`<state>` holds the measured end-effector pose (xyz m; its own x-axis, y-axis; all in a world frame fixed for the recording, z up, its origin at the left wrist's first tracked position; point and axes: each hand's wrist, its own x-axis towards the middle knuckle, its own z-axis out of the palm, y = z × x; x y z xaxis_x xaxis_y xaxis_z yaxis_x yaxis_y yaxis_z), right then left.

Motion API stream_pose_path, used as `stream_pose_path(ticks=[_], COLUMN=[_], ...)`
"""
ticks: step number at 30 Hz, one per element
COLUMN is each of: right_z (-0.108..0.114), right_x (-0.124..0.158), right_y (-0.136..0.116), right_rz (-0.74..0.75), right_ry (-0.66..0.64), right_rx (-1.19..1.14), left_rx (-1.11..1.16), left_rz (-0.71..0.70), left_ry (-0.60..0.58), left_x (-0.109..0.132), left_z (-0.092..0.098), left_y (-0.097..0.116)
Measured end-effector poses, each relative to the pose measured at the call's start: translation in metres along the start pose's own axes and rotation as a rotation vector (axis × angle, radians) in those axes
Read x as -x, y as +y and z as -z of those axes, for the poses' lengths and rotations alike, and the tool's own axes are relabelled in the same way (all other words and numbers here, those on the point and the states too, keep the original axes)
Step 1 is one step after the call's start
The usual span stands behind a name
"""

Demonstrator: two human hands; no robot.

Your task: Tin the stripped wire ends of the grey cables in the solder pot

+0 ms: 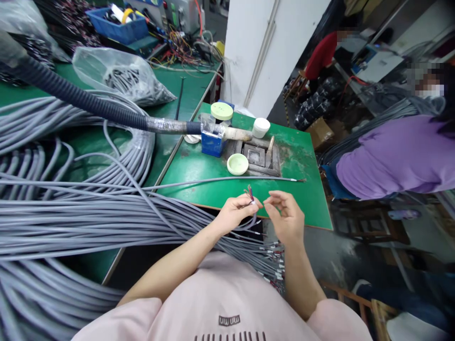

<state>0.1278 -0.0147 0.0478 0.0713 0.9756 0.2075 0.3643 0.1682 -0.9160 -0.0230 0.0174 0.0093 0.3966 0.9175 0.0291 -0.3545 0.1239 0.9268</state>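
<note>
The person's left hand (234,211) pinched a thin grey cable (253,219) between thumb and forefinger, just over the near edge of the green-topped desk (302,199). The cable's stripped end (250,192), a tuft of reddish and dark strands, stood up above the fingertips. The strands were too fine to count or tell apart.

The right hand (286,219) hung just beside the tuft with its fingers loosely curled and thumb and forefinger drawn near each other. Whether they touched the strands, or closed on anything, could not be made out.

Below the hands the cable dropped into a thick bundle of grey cables (88,222) that swept in from the left. Its far part was cut off by the picture's edge, and its terminated ends were half hidden behind the right forearm.

A single long grey cable (227,180) lay across the middle of the desk, its bare tip near the right edge. Towards the far edge stood a blue box (212,143), a pale green round lid (237,164), a white plastic cup (261,127) and a grimy square metal pot (257,155) whose contents were not legible. A black corrugated hose (71,94) ran from the upper left to the blue box.

At the right a person in a purple top (391,156) bent away, only partly in view.
</note>
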Motion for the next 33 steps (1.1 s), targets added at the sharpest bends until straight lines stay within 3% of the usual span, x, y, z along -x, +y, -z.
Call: stream_pose_path(ticks=[2, 5, 8, 13, 22, 28, 33], right_z=[0.006, 0.005, -0.002, -0.009, -0.009, -0.011, -0.001], right_x=[-0.007, -0.017, -0.022, -0.021, -0.018, -0.020, -0.030], right_y=[-0.010, -0.025, -0.032, -0.030, -0.023, -0.015, -0.018], right_rz=[0.108, 0.179, 0.236, 0.291, 0.295, 0.085, 0.078], right_ry=[0.018, -0.122, -0.188, -0.172, -0.106, -0.082, 0.108], right_rx=[0.181, 0.329, 0.358, 0.357, 0.278, 0.020, -0.083], left_rx=[-0.040, -0.085, -0.102, -0.165, -0.178, -0.233, -0.250], left_rz=[0.010, -0.004, -0.013, -0.050, -0.107, -0.112, -0.010], left_ry=[-0.014, -0.036, -0.062, -0.077, -0.072, -0.105, -0.058], left_x=[0.000, 0.002, 0.005, 0.008, 0.007, 0.011, 0.019], left_z=[-0.001, -0.003, -0.004, -0.005, -0.008, -0.010, -0.009], left_y=[-0.003, -0.009, -0.011, -0.010, -0.015, -0.021, -0.030])
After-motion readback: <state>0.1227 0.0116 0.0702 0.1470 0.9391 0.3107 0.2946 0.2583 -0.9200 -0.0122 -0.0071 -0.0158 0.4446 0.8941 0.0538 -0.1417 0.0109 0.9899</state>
